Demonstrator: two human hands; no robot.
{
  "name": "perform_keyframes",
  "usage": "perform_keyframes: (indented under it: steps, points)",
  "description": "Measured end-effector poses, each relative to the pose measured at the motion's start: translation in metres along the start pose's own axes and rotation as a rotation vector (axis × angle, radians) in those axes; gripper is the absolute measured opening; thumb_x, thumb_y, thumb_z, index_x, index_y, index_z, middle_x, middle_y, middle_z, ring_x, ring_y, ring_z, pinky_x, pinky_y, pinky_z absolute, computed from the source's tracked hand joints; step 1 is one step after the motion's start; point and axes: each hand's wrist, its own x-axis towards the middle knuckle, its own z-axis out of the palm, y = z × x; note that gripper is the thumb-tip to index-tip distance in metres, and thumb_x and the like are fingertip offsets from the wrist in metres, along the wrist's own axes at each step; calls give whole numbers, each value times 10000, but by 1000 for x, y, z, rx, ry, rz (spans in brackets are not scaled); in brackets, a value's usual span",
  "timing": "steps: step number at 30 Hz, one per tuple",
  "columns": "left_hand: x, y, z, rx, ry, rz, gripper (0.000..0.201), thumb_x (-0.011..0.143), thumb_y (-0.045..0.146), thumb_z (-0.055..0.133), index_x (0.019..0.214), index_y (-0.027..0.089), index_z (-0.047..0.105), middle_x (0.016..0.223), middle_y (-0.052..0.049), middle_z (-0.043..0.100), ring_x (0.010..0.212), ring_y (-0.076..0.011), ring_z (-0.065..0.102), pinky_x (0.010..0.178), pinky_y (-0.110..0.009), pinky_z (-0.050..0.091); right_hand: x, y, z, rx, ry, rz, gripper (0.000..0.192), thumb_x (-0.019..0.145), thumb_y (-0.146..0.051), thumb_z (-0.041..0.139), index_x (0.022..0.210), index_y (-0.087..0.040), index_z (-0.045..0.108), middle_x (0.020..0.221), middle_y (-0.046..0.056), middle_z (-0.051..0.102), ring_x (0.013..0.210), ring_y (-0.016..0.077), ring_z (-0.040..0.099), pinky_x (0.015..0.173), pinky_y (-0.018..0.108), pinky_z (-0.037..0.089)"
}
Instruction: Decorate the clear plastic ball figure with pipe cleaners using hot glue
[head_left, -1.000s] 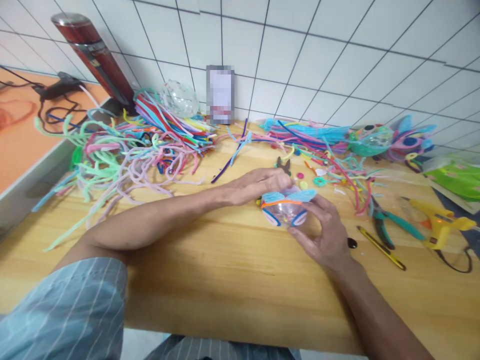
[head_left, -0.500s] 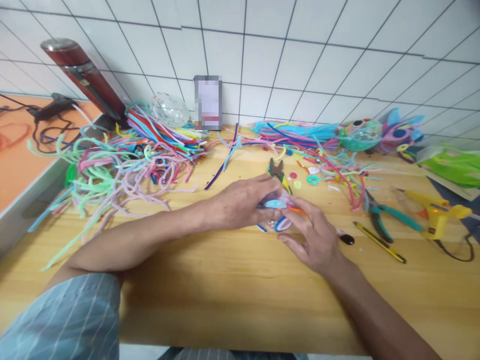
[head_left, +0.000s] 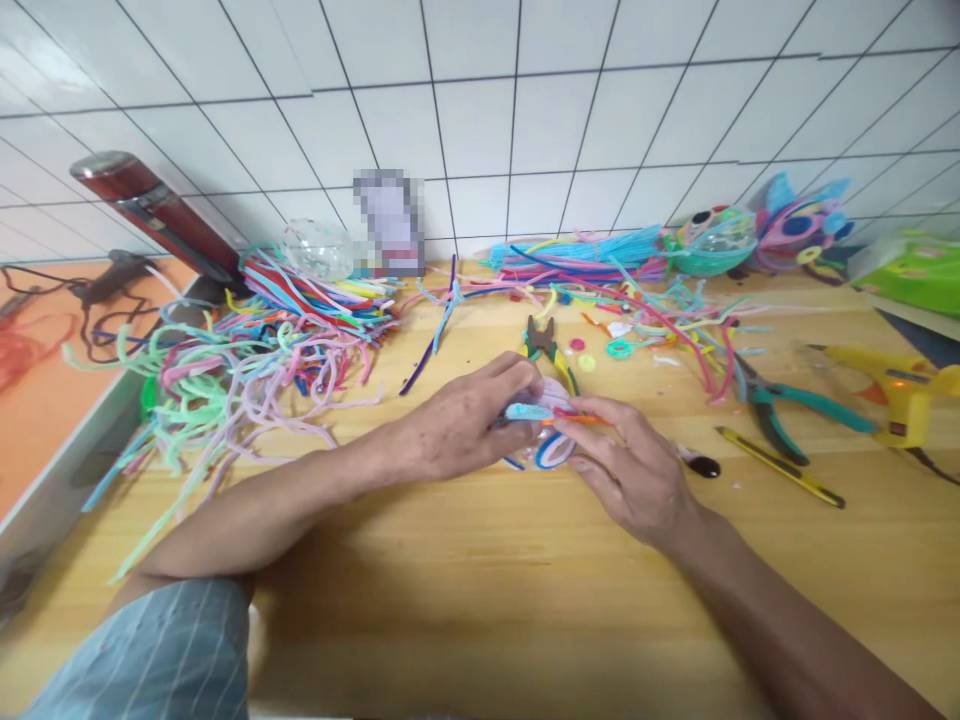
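Both hands grasp a small clear ball wrapped in pipe cleaners [head_left: 541, 432] mid-table: the left hand [head_left: 465, 425] from nine o'clock, the right hand [head_left: 630, 470] from four. Squeezing could loosen a strip (apparently orange); pliers [head_left: 546, 345] lie at twelve.

Bright, even light; soft shadows, warped edges.

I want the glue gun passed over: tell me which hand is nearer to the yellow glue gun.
Right. The right hand is on the small pipe-cleaner craft at mid-table, on the side facing the yellow glue gun at the far right edge. The left hand grips the craft's other side, farther away.
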Motion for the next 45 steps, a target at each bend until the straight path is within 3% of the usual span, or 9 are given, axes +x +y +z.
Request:
perform_keyframes:
  steps: [4,10,19,27,33,39,45]
  points:
    - [0,3,-4,-57,-27,5,192,1053,346,591,1199,228,551,1374,-108,629,1245,-236,640,1067,-399,530,-2,1,1,1,14,3,537,964,-143,684,1483,-267,622,1376,157,697,1246,276,719,986,428,654]
    - [0,5,-3,-75,-56,-102,248,1028,381,623,1195,230,519,1304,-97,685,1180,-241,681,1035,-415,547,1,-3,2,-8,50,-25,459,957,-139,707,1407,-219,659,1290,160,721,1147,243,745,933,381,664]
    - [-1,7,2,-38,-8,-79,190,1005,351,608,1053,237,464,1289,-104,688,1114,-231,678,961,-406,566,4,3,-3,-26,105,-20,465,936,-22,670,1328,-267,721,1092,87,762,948,189,747,818,320,642]
    - [1,5,4,-92,6,-98,195,984,351,608,1054,240,464,1277,-109,673,1126,-249,666,979,-440,575,2,4,-1,6,100,-1,551,953,-27,632,1408,-331,698,1038,42,789,883,165,739,796,297,621]
    - [1,4,5,-88,15,-77,192,983,344,621,1060,236,482,1255,-101,677,1118,-240,654,977,-421,563,5,1,-2,-71,111,-37,459,954,-34,659,1320,-299,743,983,45,791,856,167,738,759,292,602]
    - [1,5,5,-38,-8,-78,323,1001,365,611,1273,223,512,1295,-117,667,1103,-243,658,990,-433,559,5,-1,0,-91,129,-43,390,949,-94,717,1279,-298,763,951,22,805,825,159,745,745,282,586]
    - [4,2,3,-39,-12,10,353,1016,339,622,1349,234,570,1376,-133,658,1318,-284,612,1164,-488,492,5,-3,-1,-101,107,-40,428,940,-61,711,1306,-278,751,974,44,799,849,166,739,769,290,594]
